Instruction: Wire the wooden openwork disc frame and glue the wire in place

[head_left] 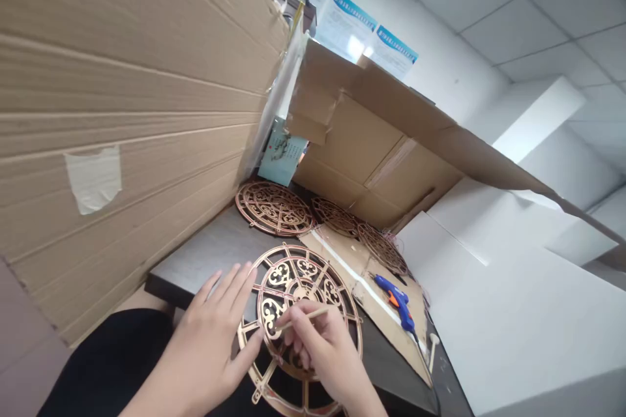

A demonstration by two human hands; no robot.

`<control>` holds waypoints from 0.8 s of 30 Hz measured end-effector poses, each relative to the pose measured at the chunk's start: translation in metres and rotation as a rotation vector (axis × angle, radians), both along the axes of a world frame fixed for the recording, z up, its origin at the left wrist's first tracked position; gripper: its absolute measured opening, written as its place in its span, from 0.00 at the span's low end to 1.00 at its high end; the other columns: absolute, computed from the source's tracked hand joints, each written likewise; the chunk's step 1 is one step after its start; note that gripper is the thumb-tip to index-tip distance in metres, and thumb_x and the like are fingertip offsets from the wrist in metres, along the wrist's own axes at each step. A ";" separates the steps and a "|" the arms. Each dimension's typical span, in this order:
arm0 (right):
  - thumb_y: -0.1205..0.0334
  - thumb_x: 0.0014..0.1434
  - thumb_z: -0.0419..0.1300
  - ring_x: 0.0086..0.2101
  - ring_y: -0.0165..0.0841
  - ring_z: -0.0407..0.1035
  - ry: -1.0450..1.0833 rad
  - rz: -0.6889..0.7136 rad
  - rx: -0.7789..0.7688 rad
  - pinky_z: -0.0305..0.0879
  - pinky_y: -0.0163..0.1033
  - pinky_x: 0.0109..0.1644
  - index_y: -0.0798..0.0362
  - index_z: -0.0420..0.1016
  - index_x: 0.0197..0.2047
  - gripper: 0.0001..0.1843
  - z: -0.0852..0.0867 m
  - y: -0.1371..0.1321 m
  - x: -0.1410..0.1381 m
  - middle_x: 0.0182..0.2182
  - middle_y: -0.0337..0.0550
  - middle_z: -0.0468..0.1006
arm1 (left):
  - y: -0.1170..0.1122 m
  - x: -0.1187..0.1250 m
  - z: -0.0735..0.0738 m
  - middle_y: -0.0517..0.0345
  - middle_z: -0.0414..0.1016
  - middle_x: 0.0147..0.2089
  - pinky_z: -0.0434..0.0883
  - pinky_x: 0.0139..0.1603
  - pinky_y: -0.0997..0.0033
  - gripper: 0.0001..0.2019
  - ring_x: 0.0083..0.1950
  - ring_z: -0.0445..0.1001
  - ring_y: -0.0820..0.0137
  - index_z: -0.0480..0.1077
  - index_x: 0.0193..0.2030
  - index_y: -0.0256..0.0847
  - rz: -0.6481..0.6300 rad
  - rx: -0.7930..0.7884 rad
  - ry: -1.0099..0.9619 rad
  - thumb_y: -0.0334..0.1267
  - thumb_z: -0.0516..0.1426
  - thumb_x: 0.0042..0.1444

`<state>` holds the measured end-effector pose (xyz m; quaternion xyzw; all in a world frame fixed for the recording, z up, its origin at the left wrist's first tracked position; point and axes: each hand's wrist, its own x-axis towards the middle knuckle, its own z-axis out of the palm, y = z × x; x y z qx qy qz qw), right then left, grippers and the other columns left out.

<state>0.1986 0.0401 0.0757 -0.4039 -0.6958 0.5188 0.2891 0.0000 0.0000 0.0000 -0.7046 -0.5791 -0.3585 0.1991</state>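
A round laser-cut wooden lattice wheel [298, 293] with scrollwork and spokes lies under both hands. My left hand [210, 339] rests at its left side, fingers spread, with the thumb against the rim. My right hand [325, 355] sits over the wheel's lower middle and pinches a thin wooden stick [300, 319], whose tip points left across the scrollwork. The hands hide the wheel's hub and part of its lower half. Beyond them lie several similar wheels, the nearest [274, 208] on the dark tabletop [210, 251].
A blue and orange hot glue gun [397, 303] lies on a cardboard sheet [376, 293] right of the wheel. A large corrugated cardboard panel [122, 111] rises at left, a cardboard box [372, 150] stands behind the table, and white foam boards [513, 319] stand at right.
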 end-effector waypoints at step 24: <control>0.55 0.61 0.65 0.21 0.25 0.66 -0.091 0.072 0.060 0.60 0.29 0.23 0.57 0.77 0.34 0.12 -0.002 0.001 -0.021 0.26 0.41 0.77 | -0.003 -0.011 -0.010 0.49 0.54 0.76 0.51 0.73 0.55 0.37 0.74 0.56 0.57 0.49 0.75 0.38 -0.078 -0.086 0.023 0.43 0.53 0.61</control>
